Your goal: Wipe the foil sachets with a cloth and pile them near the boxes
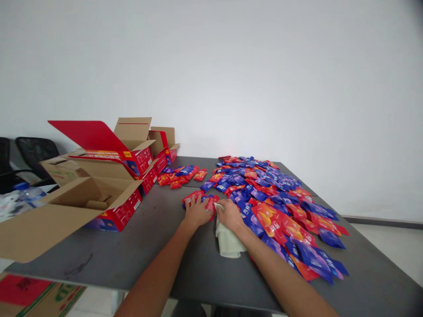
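Observation:
My left hand (197, 212) lies over a small cluster of red and blue sachets (193, 195) in the middle of the table, its fingers spread and touching them. Close beside it, my right hand (230, 215) is closed on a pale cream cloth (228, 241), which hangs down onto the dark tabletop towards me. Part of the cloth is hidden under that hand and forearm. Just right of my right hand spreads a large heap of red and blue sachets (269, 220). A smaller pile of sachets (181, 176) sits farther back on the left.
Open red cardboard boxes (127, 209) line the left side of the dark table (155, 246), flaps sticking out. Beyond them stand black mesh chairs (38, 152) and a plastic bottle (29, 191). A red and brown carton (36, 293) is below the table's left front edge. A white wall rises behind.

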Demonstrator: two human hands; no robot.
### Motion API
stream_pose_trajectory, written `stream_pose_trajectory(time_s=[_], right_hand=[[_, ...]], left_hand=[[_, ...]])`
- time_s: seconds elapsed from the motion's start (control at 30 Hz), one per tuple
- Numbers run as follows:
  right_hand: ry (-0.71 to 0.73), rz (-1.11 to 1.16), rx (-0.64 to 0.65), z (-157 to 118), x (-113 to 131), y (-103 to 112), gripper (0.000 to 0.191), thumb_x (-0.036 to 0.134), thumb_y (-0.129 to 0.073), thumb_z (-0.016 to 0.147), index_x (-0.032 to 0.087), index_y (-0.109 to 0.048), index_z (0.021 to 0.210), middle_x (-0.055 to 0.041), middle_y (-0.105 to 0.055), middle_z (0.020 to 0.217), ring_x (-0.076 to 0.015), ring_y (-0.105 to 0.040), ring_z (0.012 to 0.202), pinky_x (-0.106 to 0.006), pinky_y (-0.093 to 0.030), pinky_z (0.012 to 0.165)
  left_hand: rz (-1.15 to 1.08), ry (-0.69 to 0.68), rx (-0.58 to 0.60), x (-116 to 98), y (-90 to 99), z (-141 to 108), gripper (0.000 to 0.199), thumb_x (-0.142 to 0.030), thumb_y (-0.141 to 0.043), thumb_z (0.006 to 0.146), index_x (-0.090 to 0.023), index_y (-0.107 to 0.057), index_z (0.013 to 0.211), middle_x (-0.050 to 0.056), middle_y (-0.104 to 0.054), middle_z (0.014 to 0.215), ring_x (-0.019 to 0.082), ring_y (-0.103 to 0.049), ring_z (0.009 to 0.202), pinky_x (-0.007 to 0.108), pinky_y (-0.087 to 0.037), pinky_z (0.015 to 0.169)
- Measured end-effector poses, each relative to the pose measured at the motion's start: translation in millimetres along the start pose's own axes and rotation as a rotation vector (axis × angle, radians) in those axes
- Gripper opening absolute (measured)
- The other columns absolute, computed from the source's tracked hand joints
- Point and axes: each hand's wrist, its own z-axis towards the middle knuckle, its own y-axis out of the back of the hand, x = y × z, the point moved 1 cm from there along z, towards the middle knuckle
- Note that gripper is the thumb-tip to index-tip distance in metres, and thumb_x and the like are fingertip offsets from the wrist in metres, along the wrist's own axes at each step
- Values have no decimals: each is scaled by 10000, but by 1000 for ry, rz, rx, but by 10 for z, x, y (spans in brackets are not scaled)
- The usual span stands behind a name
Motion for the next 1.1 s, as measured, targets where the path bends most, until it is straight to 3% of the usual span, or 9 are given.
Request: stream_pose_trajectory(time_s=[0.23,0.53,0.7,0.83,0.97,1.1], right_hand=[[12,-20,172,264,297,-286,263,276,-504,938,256,-746,1038,-62,-769,971,-215,-715,962,-270,-498,825],[90,-61,294,532,708,-635,277,235,-537,886,254,-731,1083,-80,-753,1101,-219,-698,1045,-283,-490,890],[120,-70,353,702,940,-869,354,218,-593,834,280,-696,1167,-58,-745,1125,-219,-693,1058,-290,-495,892],[136,-57,376,844,1103,-1024,352,214,-598,834,271,-695,1168,-66,-739,1145,-228,-686,1078,-295,-493,898],[144,-18,357,900,1173,-1104,349,238,-590,863,260,-678,1200,-72,-727,1189,-227,-672,1114,-288,-485,916],[123,25,295,841,1109,-1058,344,265,-578,891,249,-665,1224,-74,-719,1212,-225,-661,1140,-277,-476,931]], left_hand=[[-12,53,-18,216,106,-74,583,-513,-458,872,-350,-520,1428,115,-413,1566,452,-274,1443,731,-68,1107],[-20,145,-54,721,286,-67,558,-502,-485,859,-323,-561,1382,161,-447,1530,461,-349,1396,750,-92,1080],[12,251,-31,1022,403,-23,620,-510,-548,818,-348,-521,1415,140,-429,1548,461,-294,1437,731,-105,1102],[56,309,-80,1210,438,-9,635,-507,-514,845,-318,-476,1450,160,-403,1561,460,-261,1455,734,-122,1098],[94,339,-117,1275,427,-24,655,-438,-485,876,-263,-406,1503,176,-348,1592,456,-188,1485,730,-106,1108],[139,278,-184,1198,402,-59,598,-353,-473,892,-257,-444,1483,172,-348,1593,448,-155,1494,724,-65,1120]])
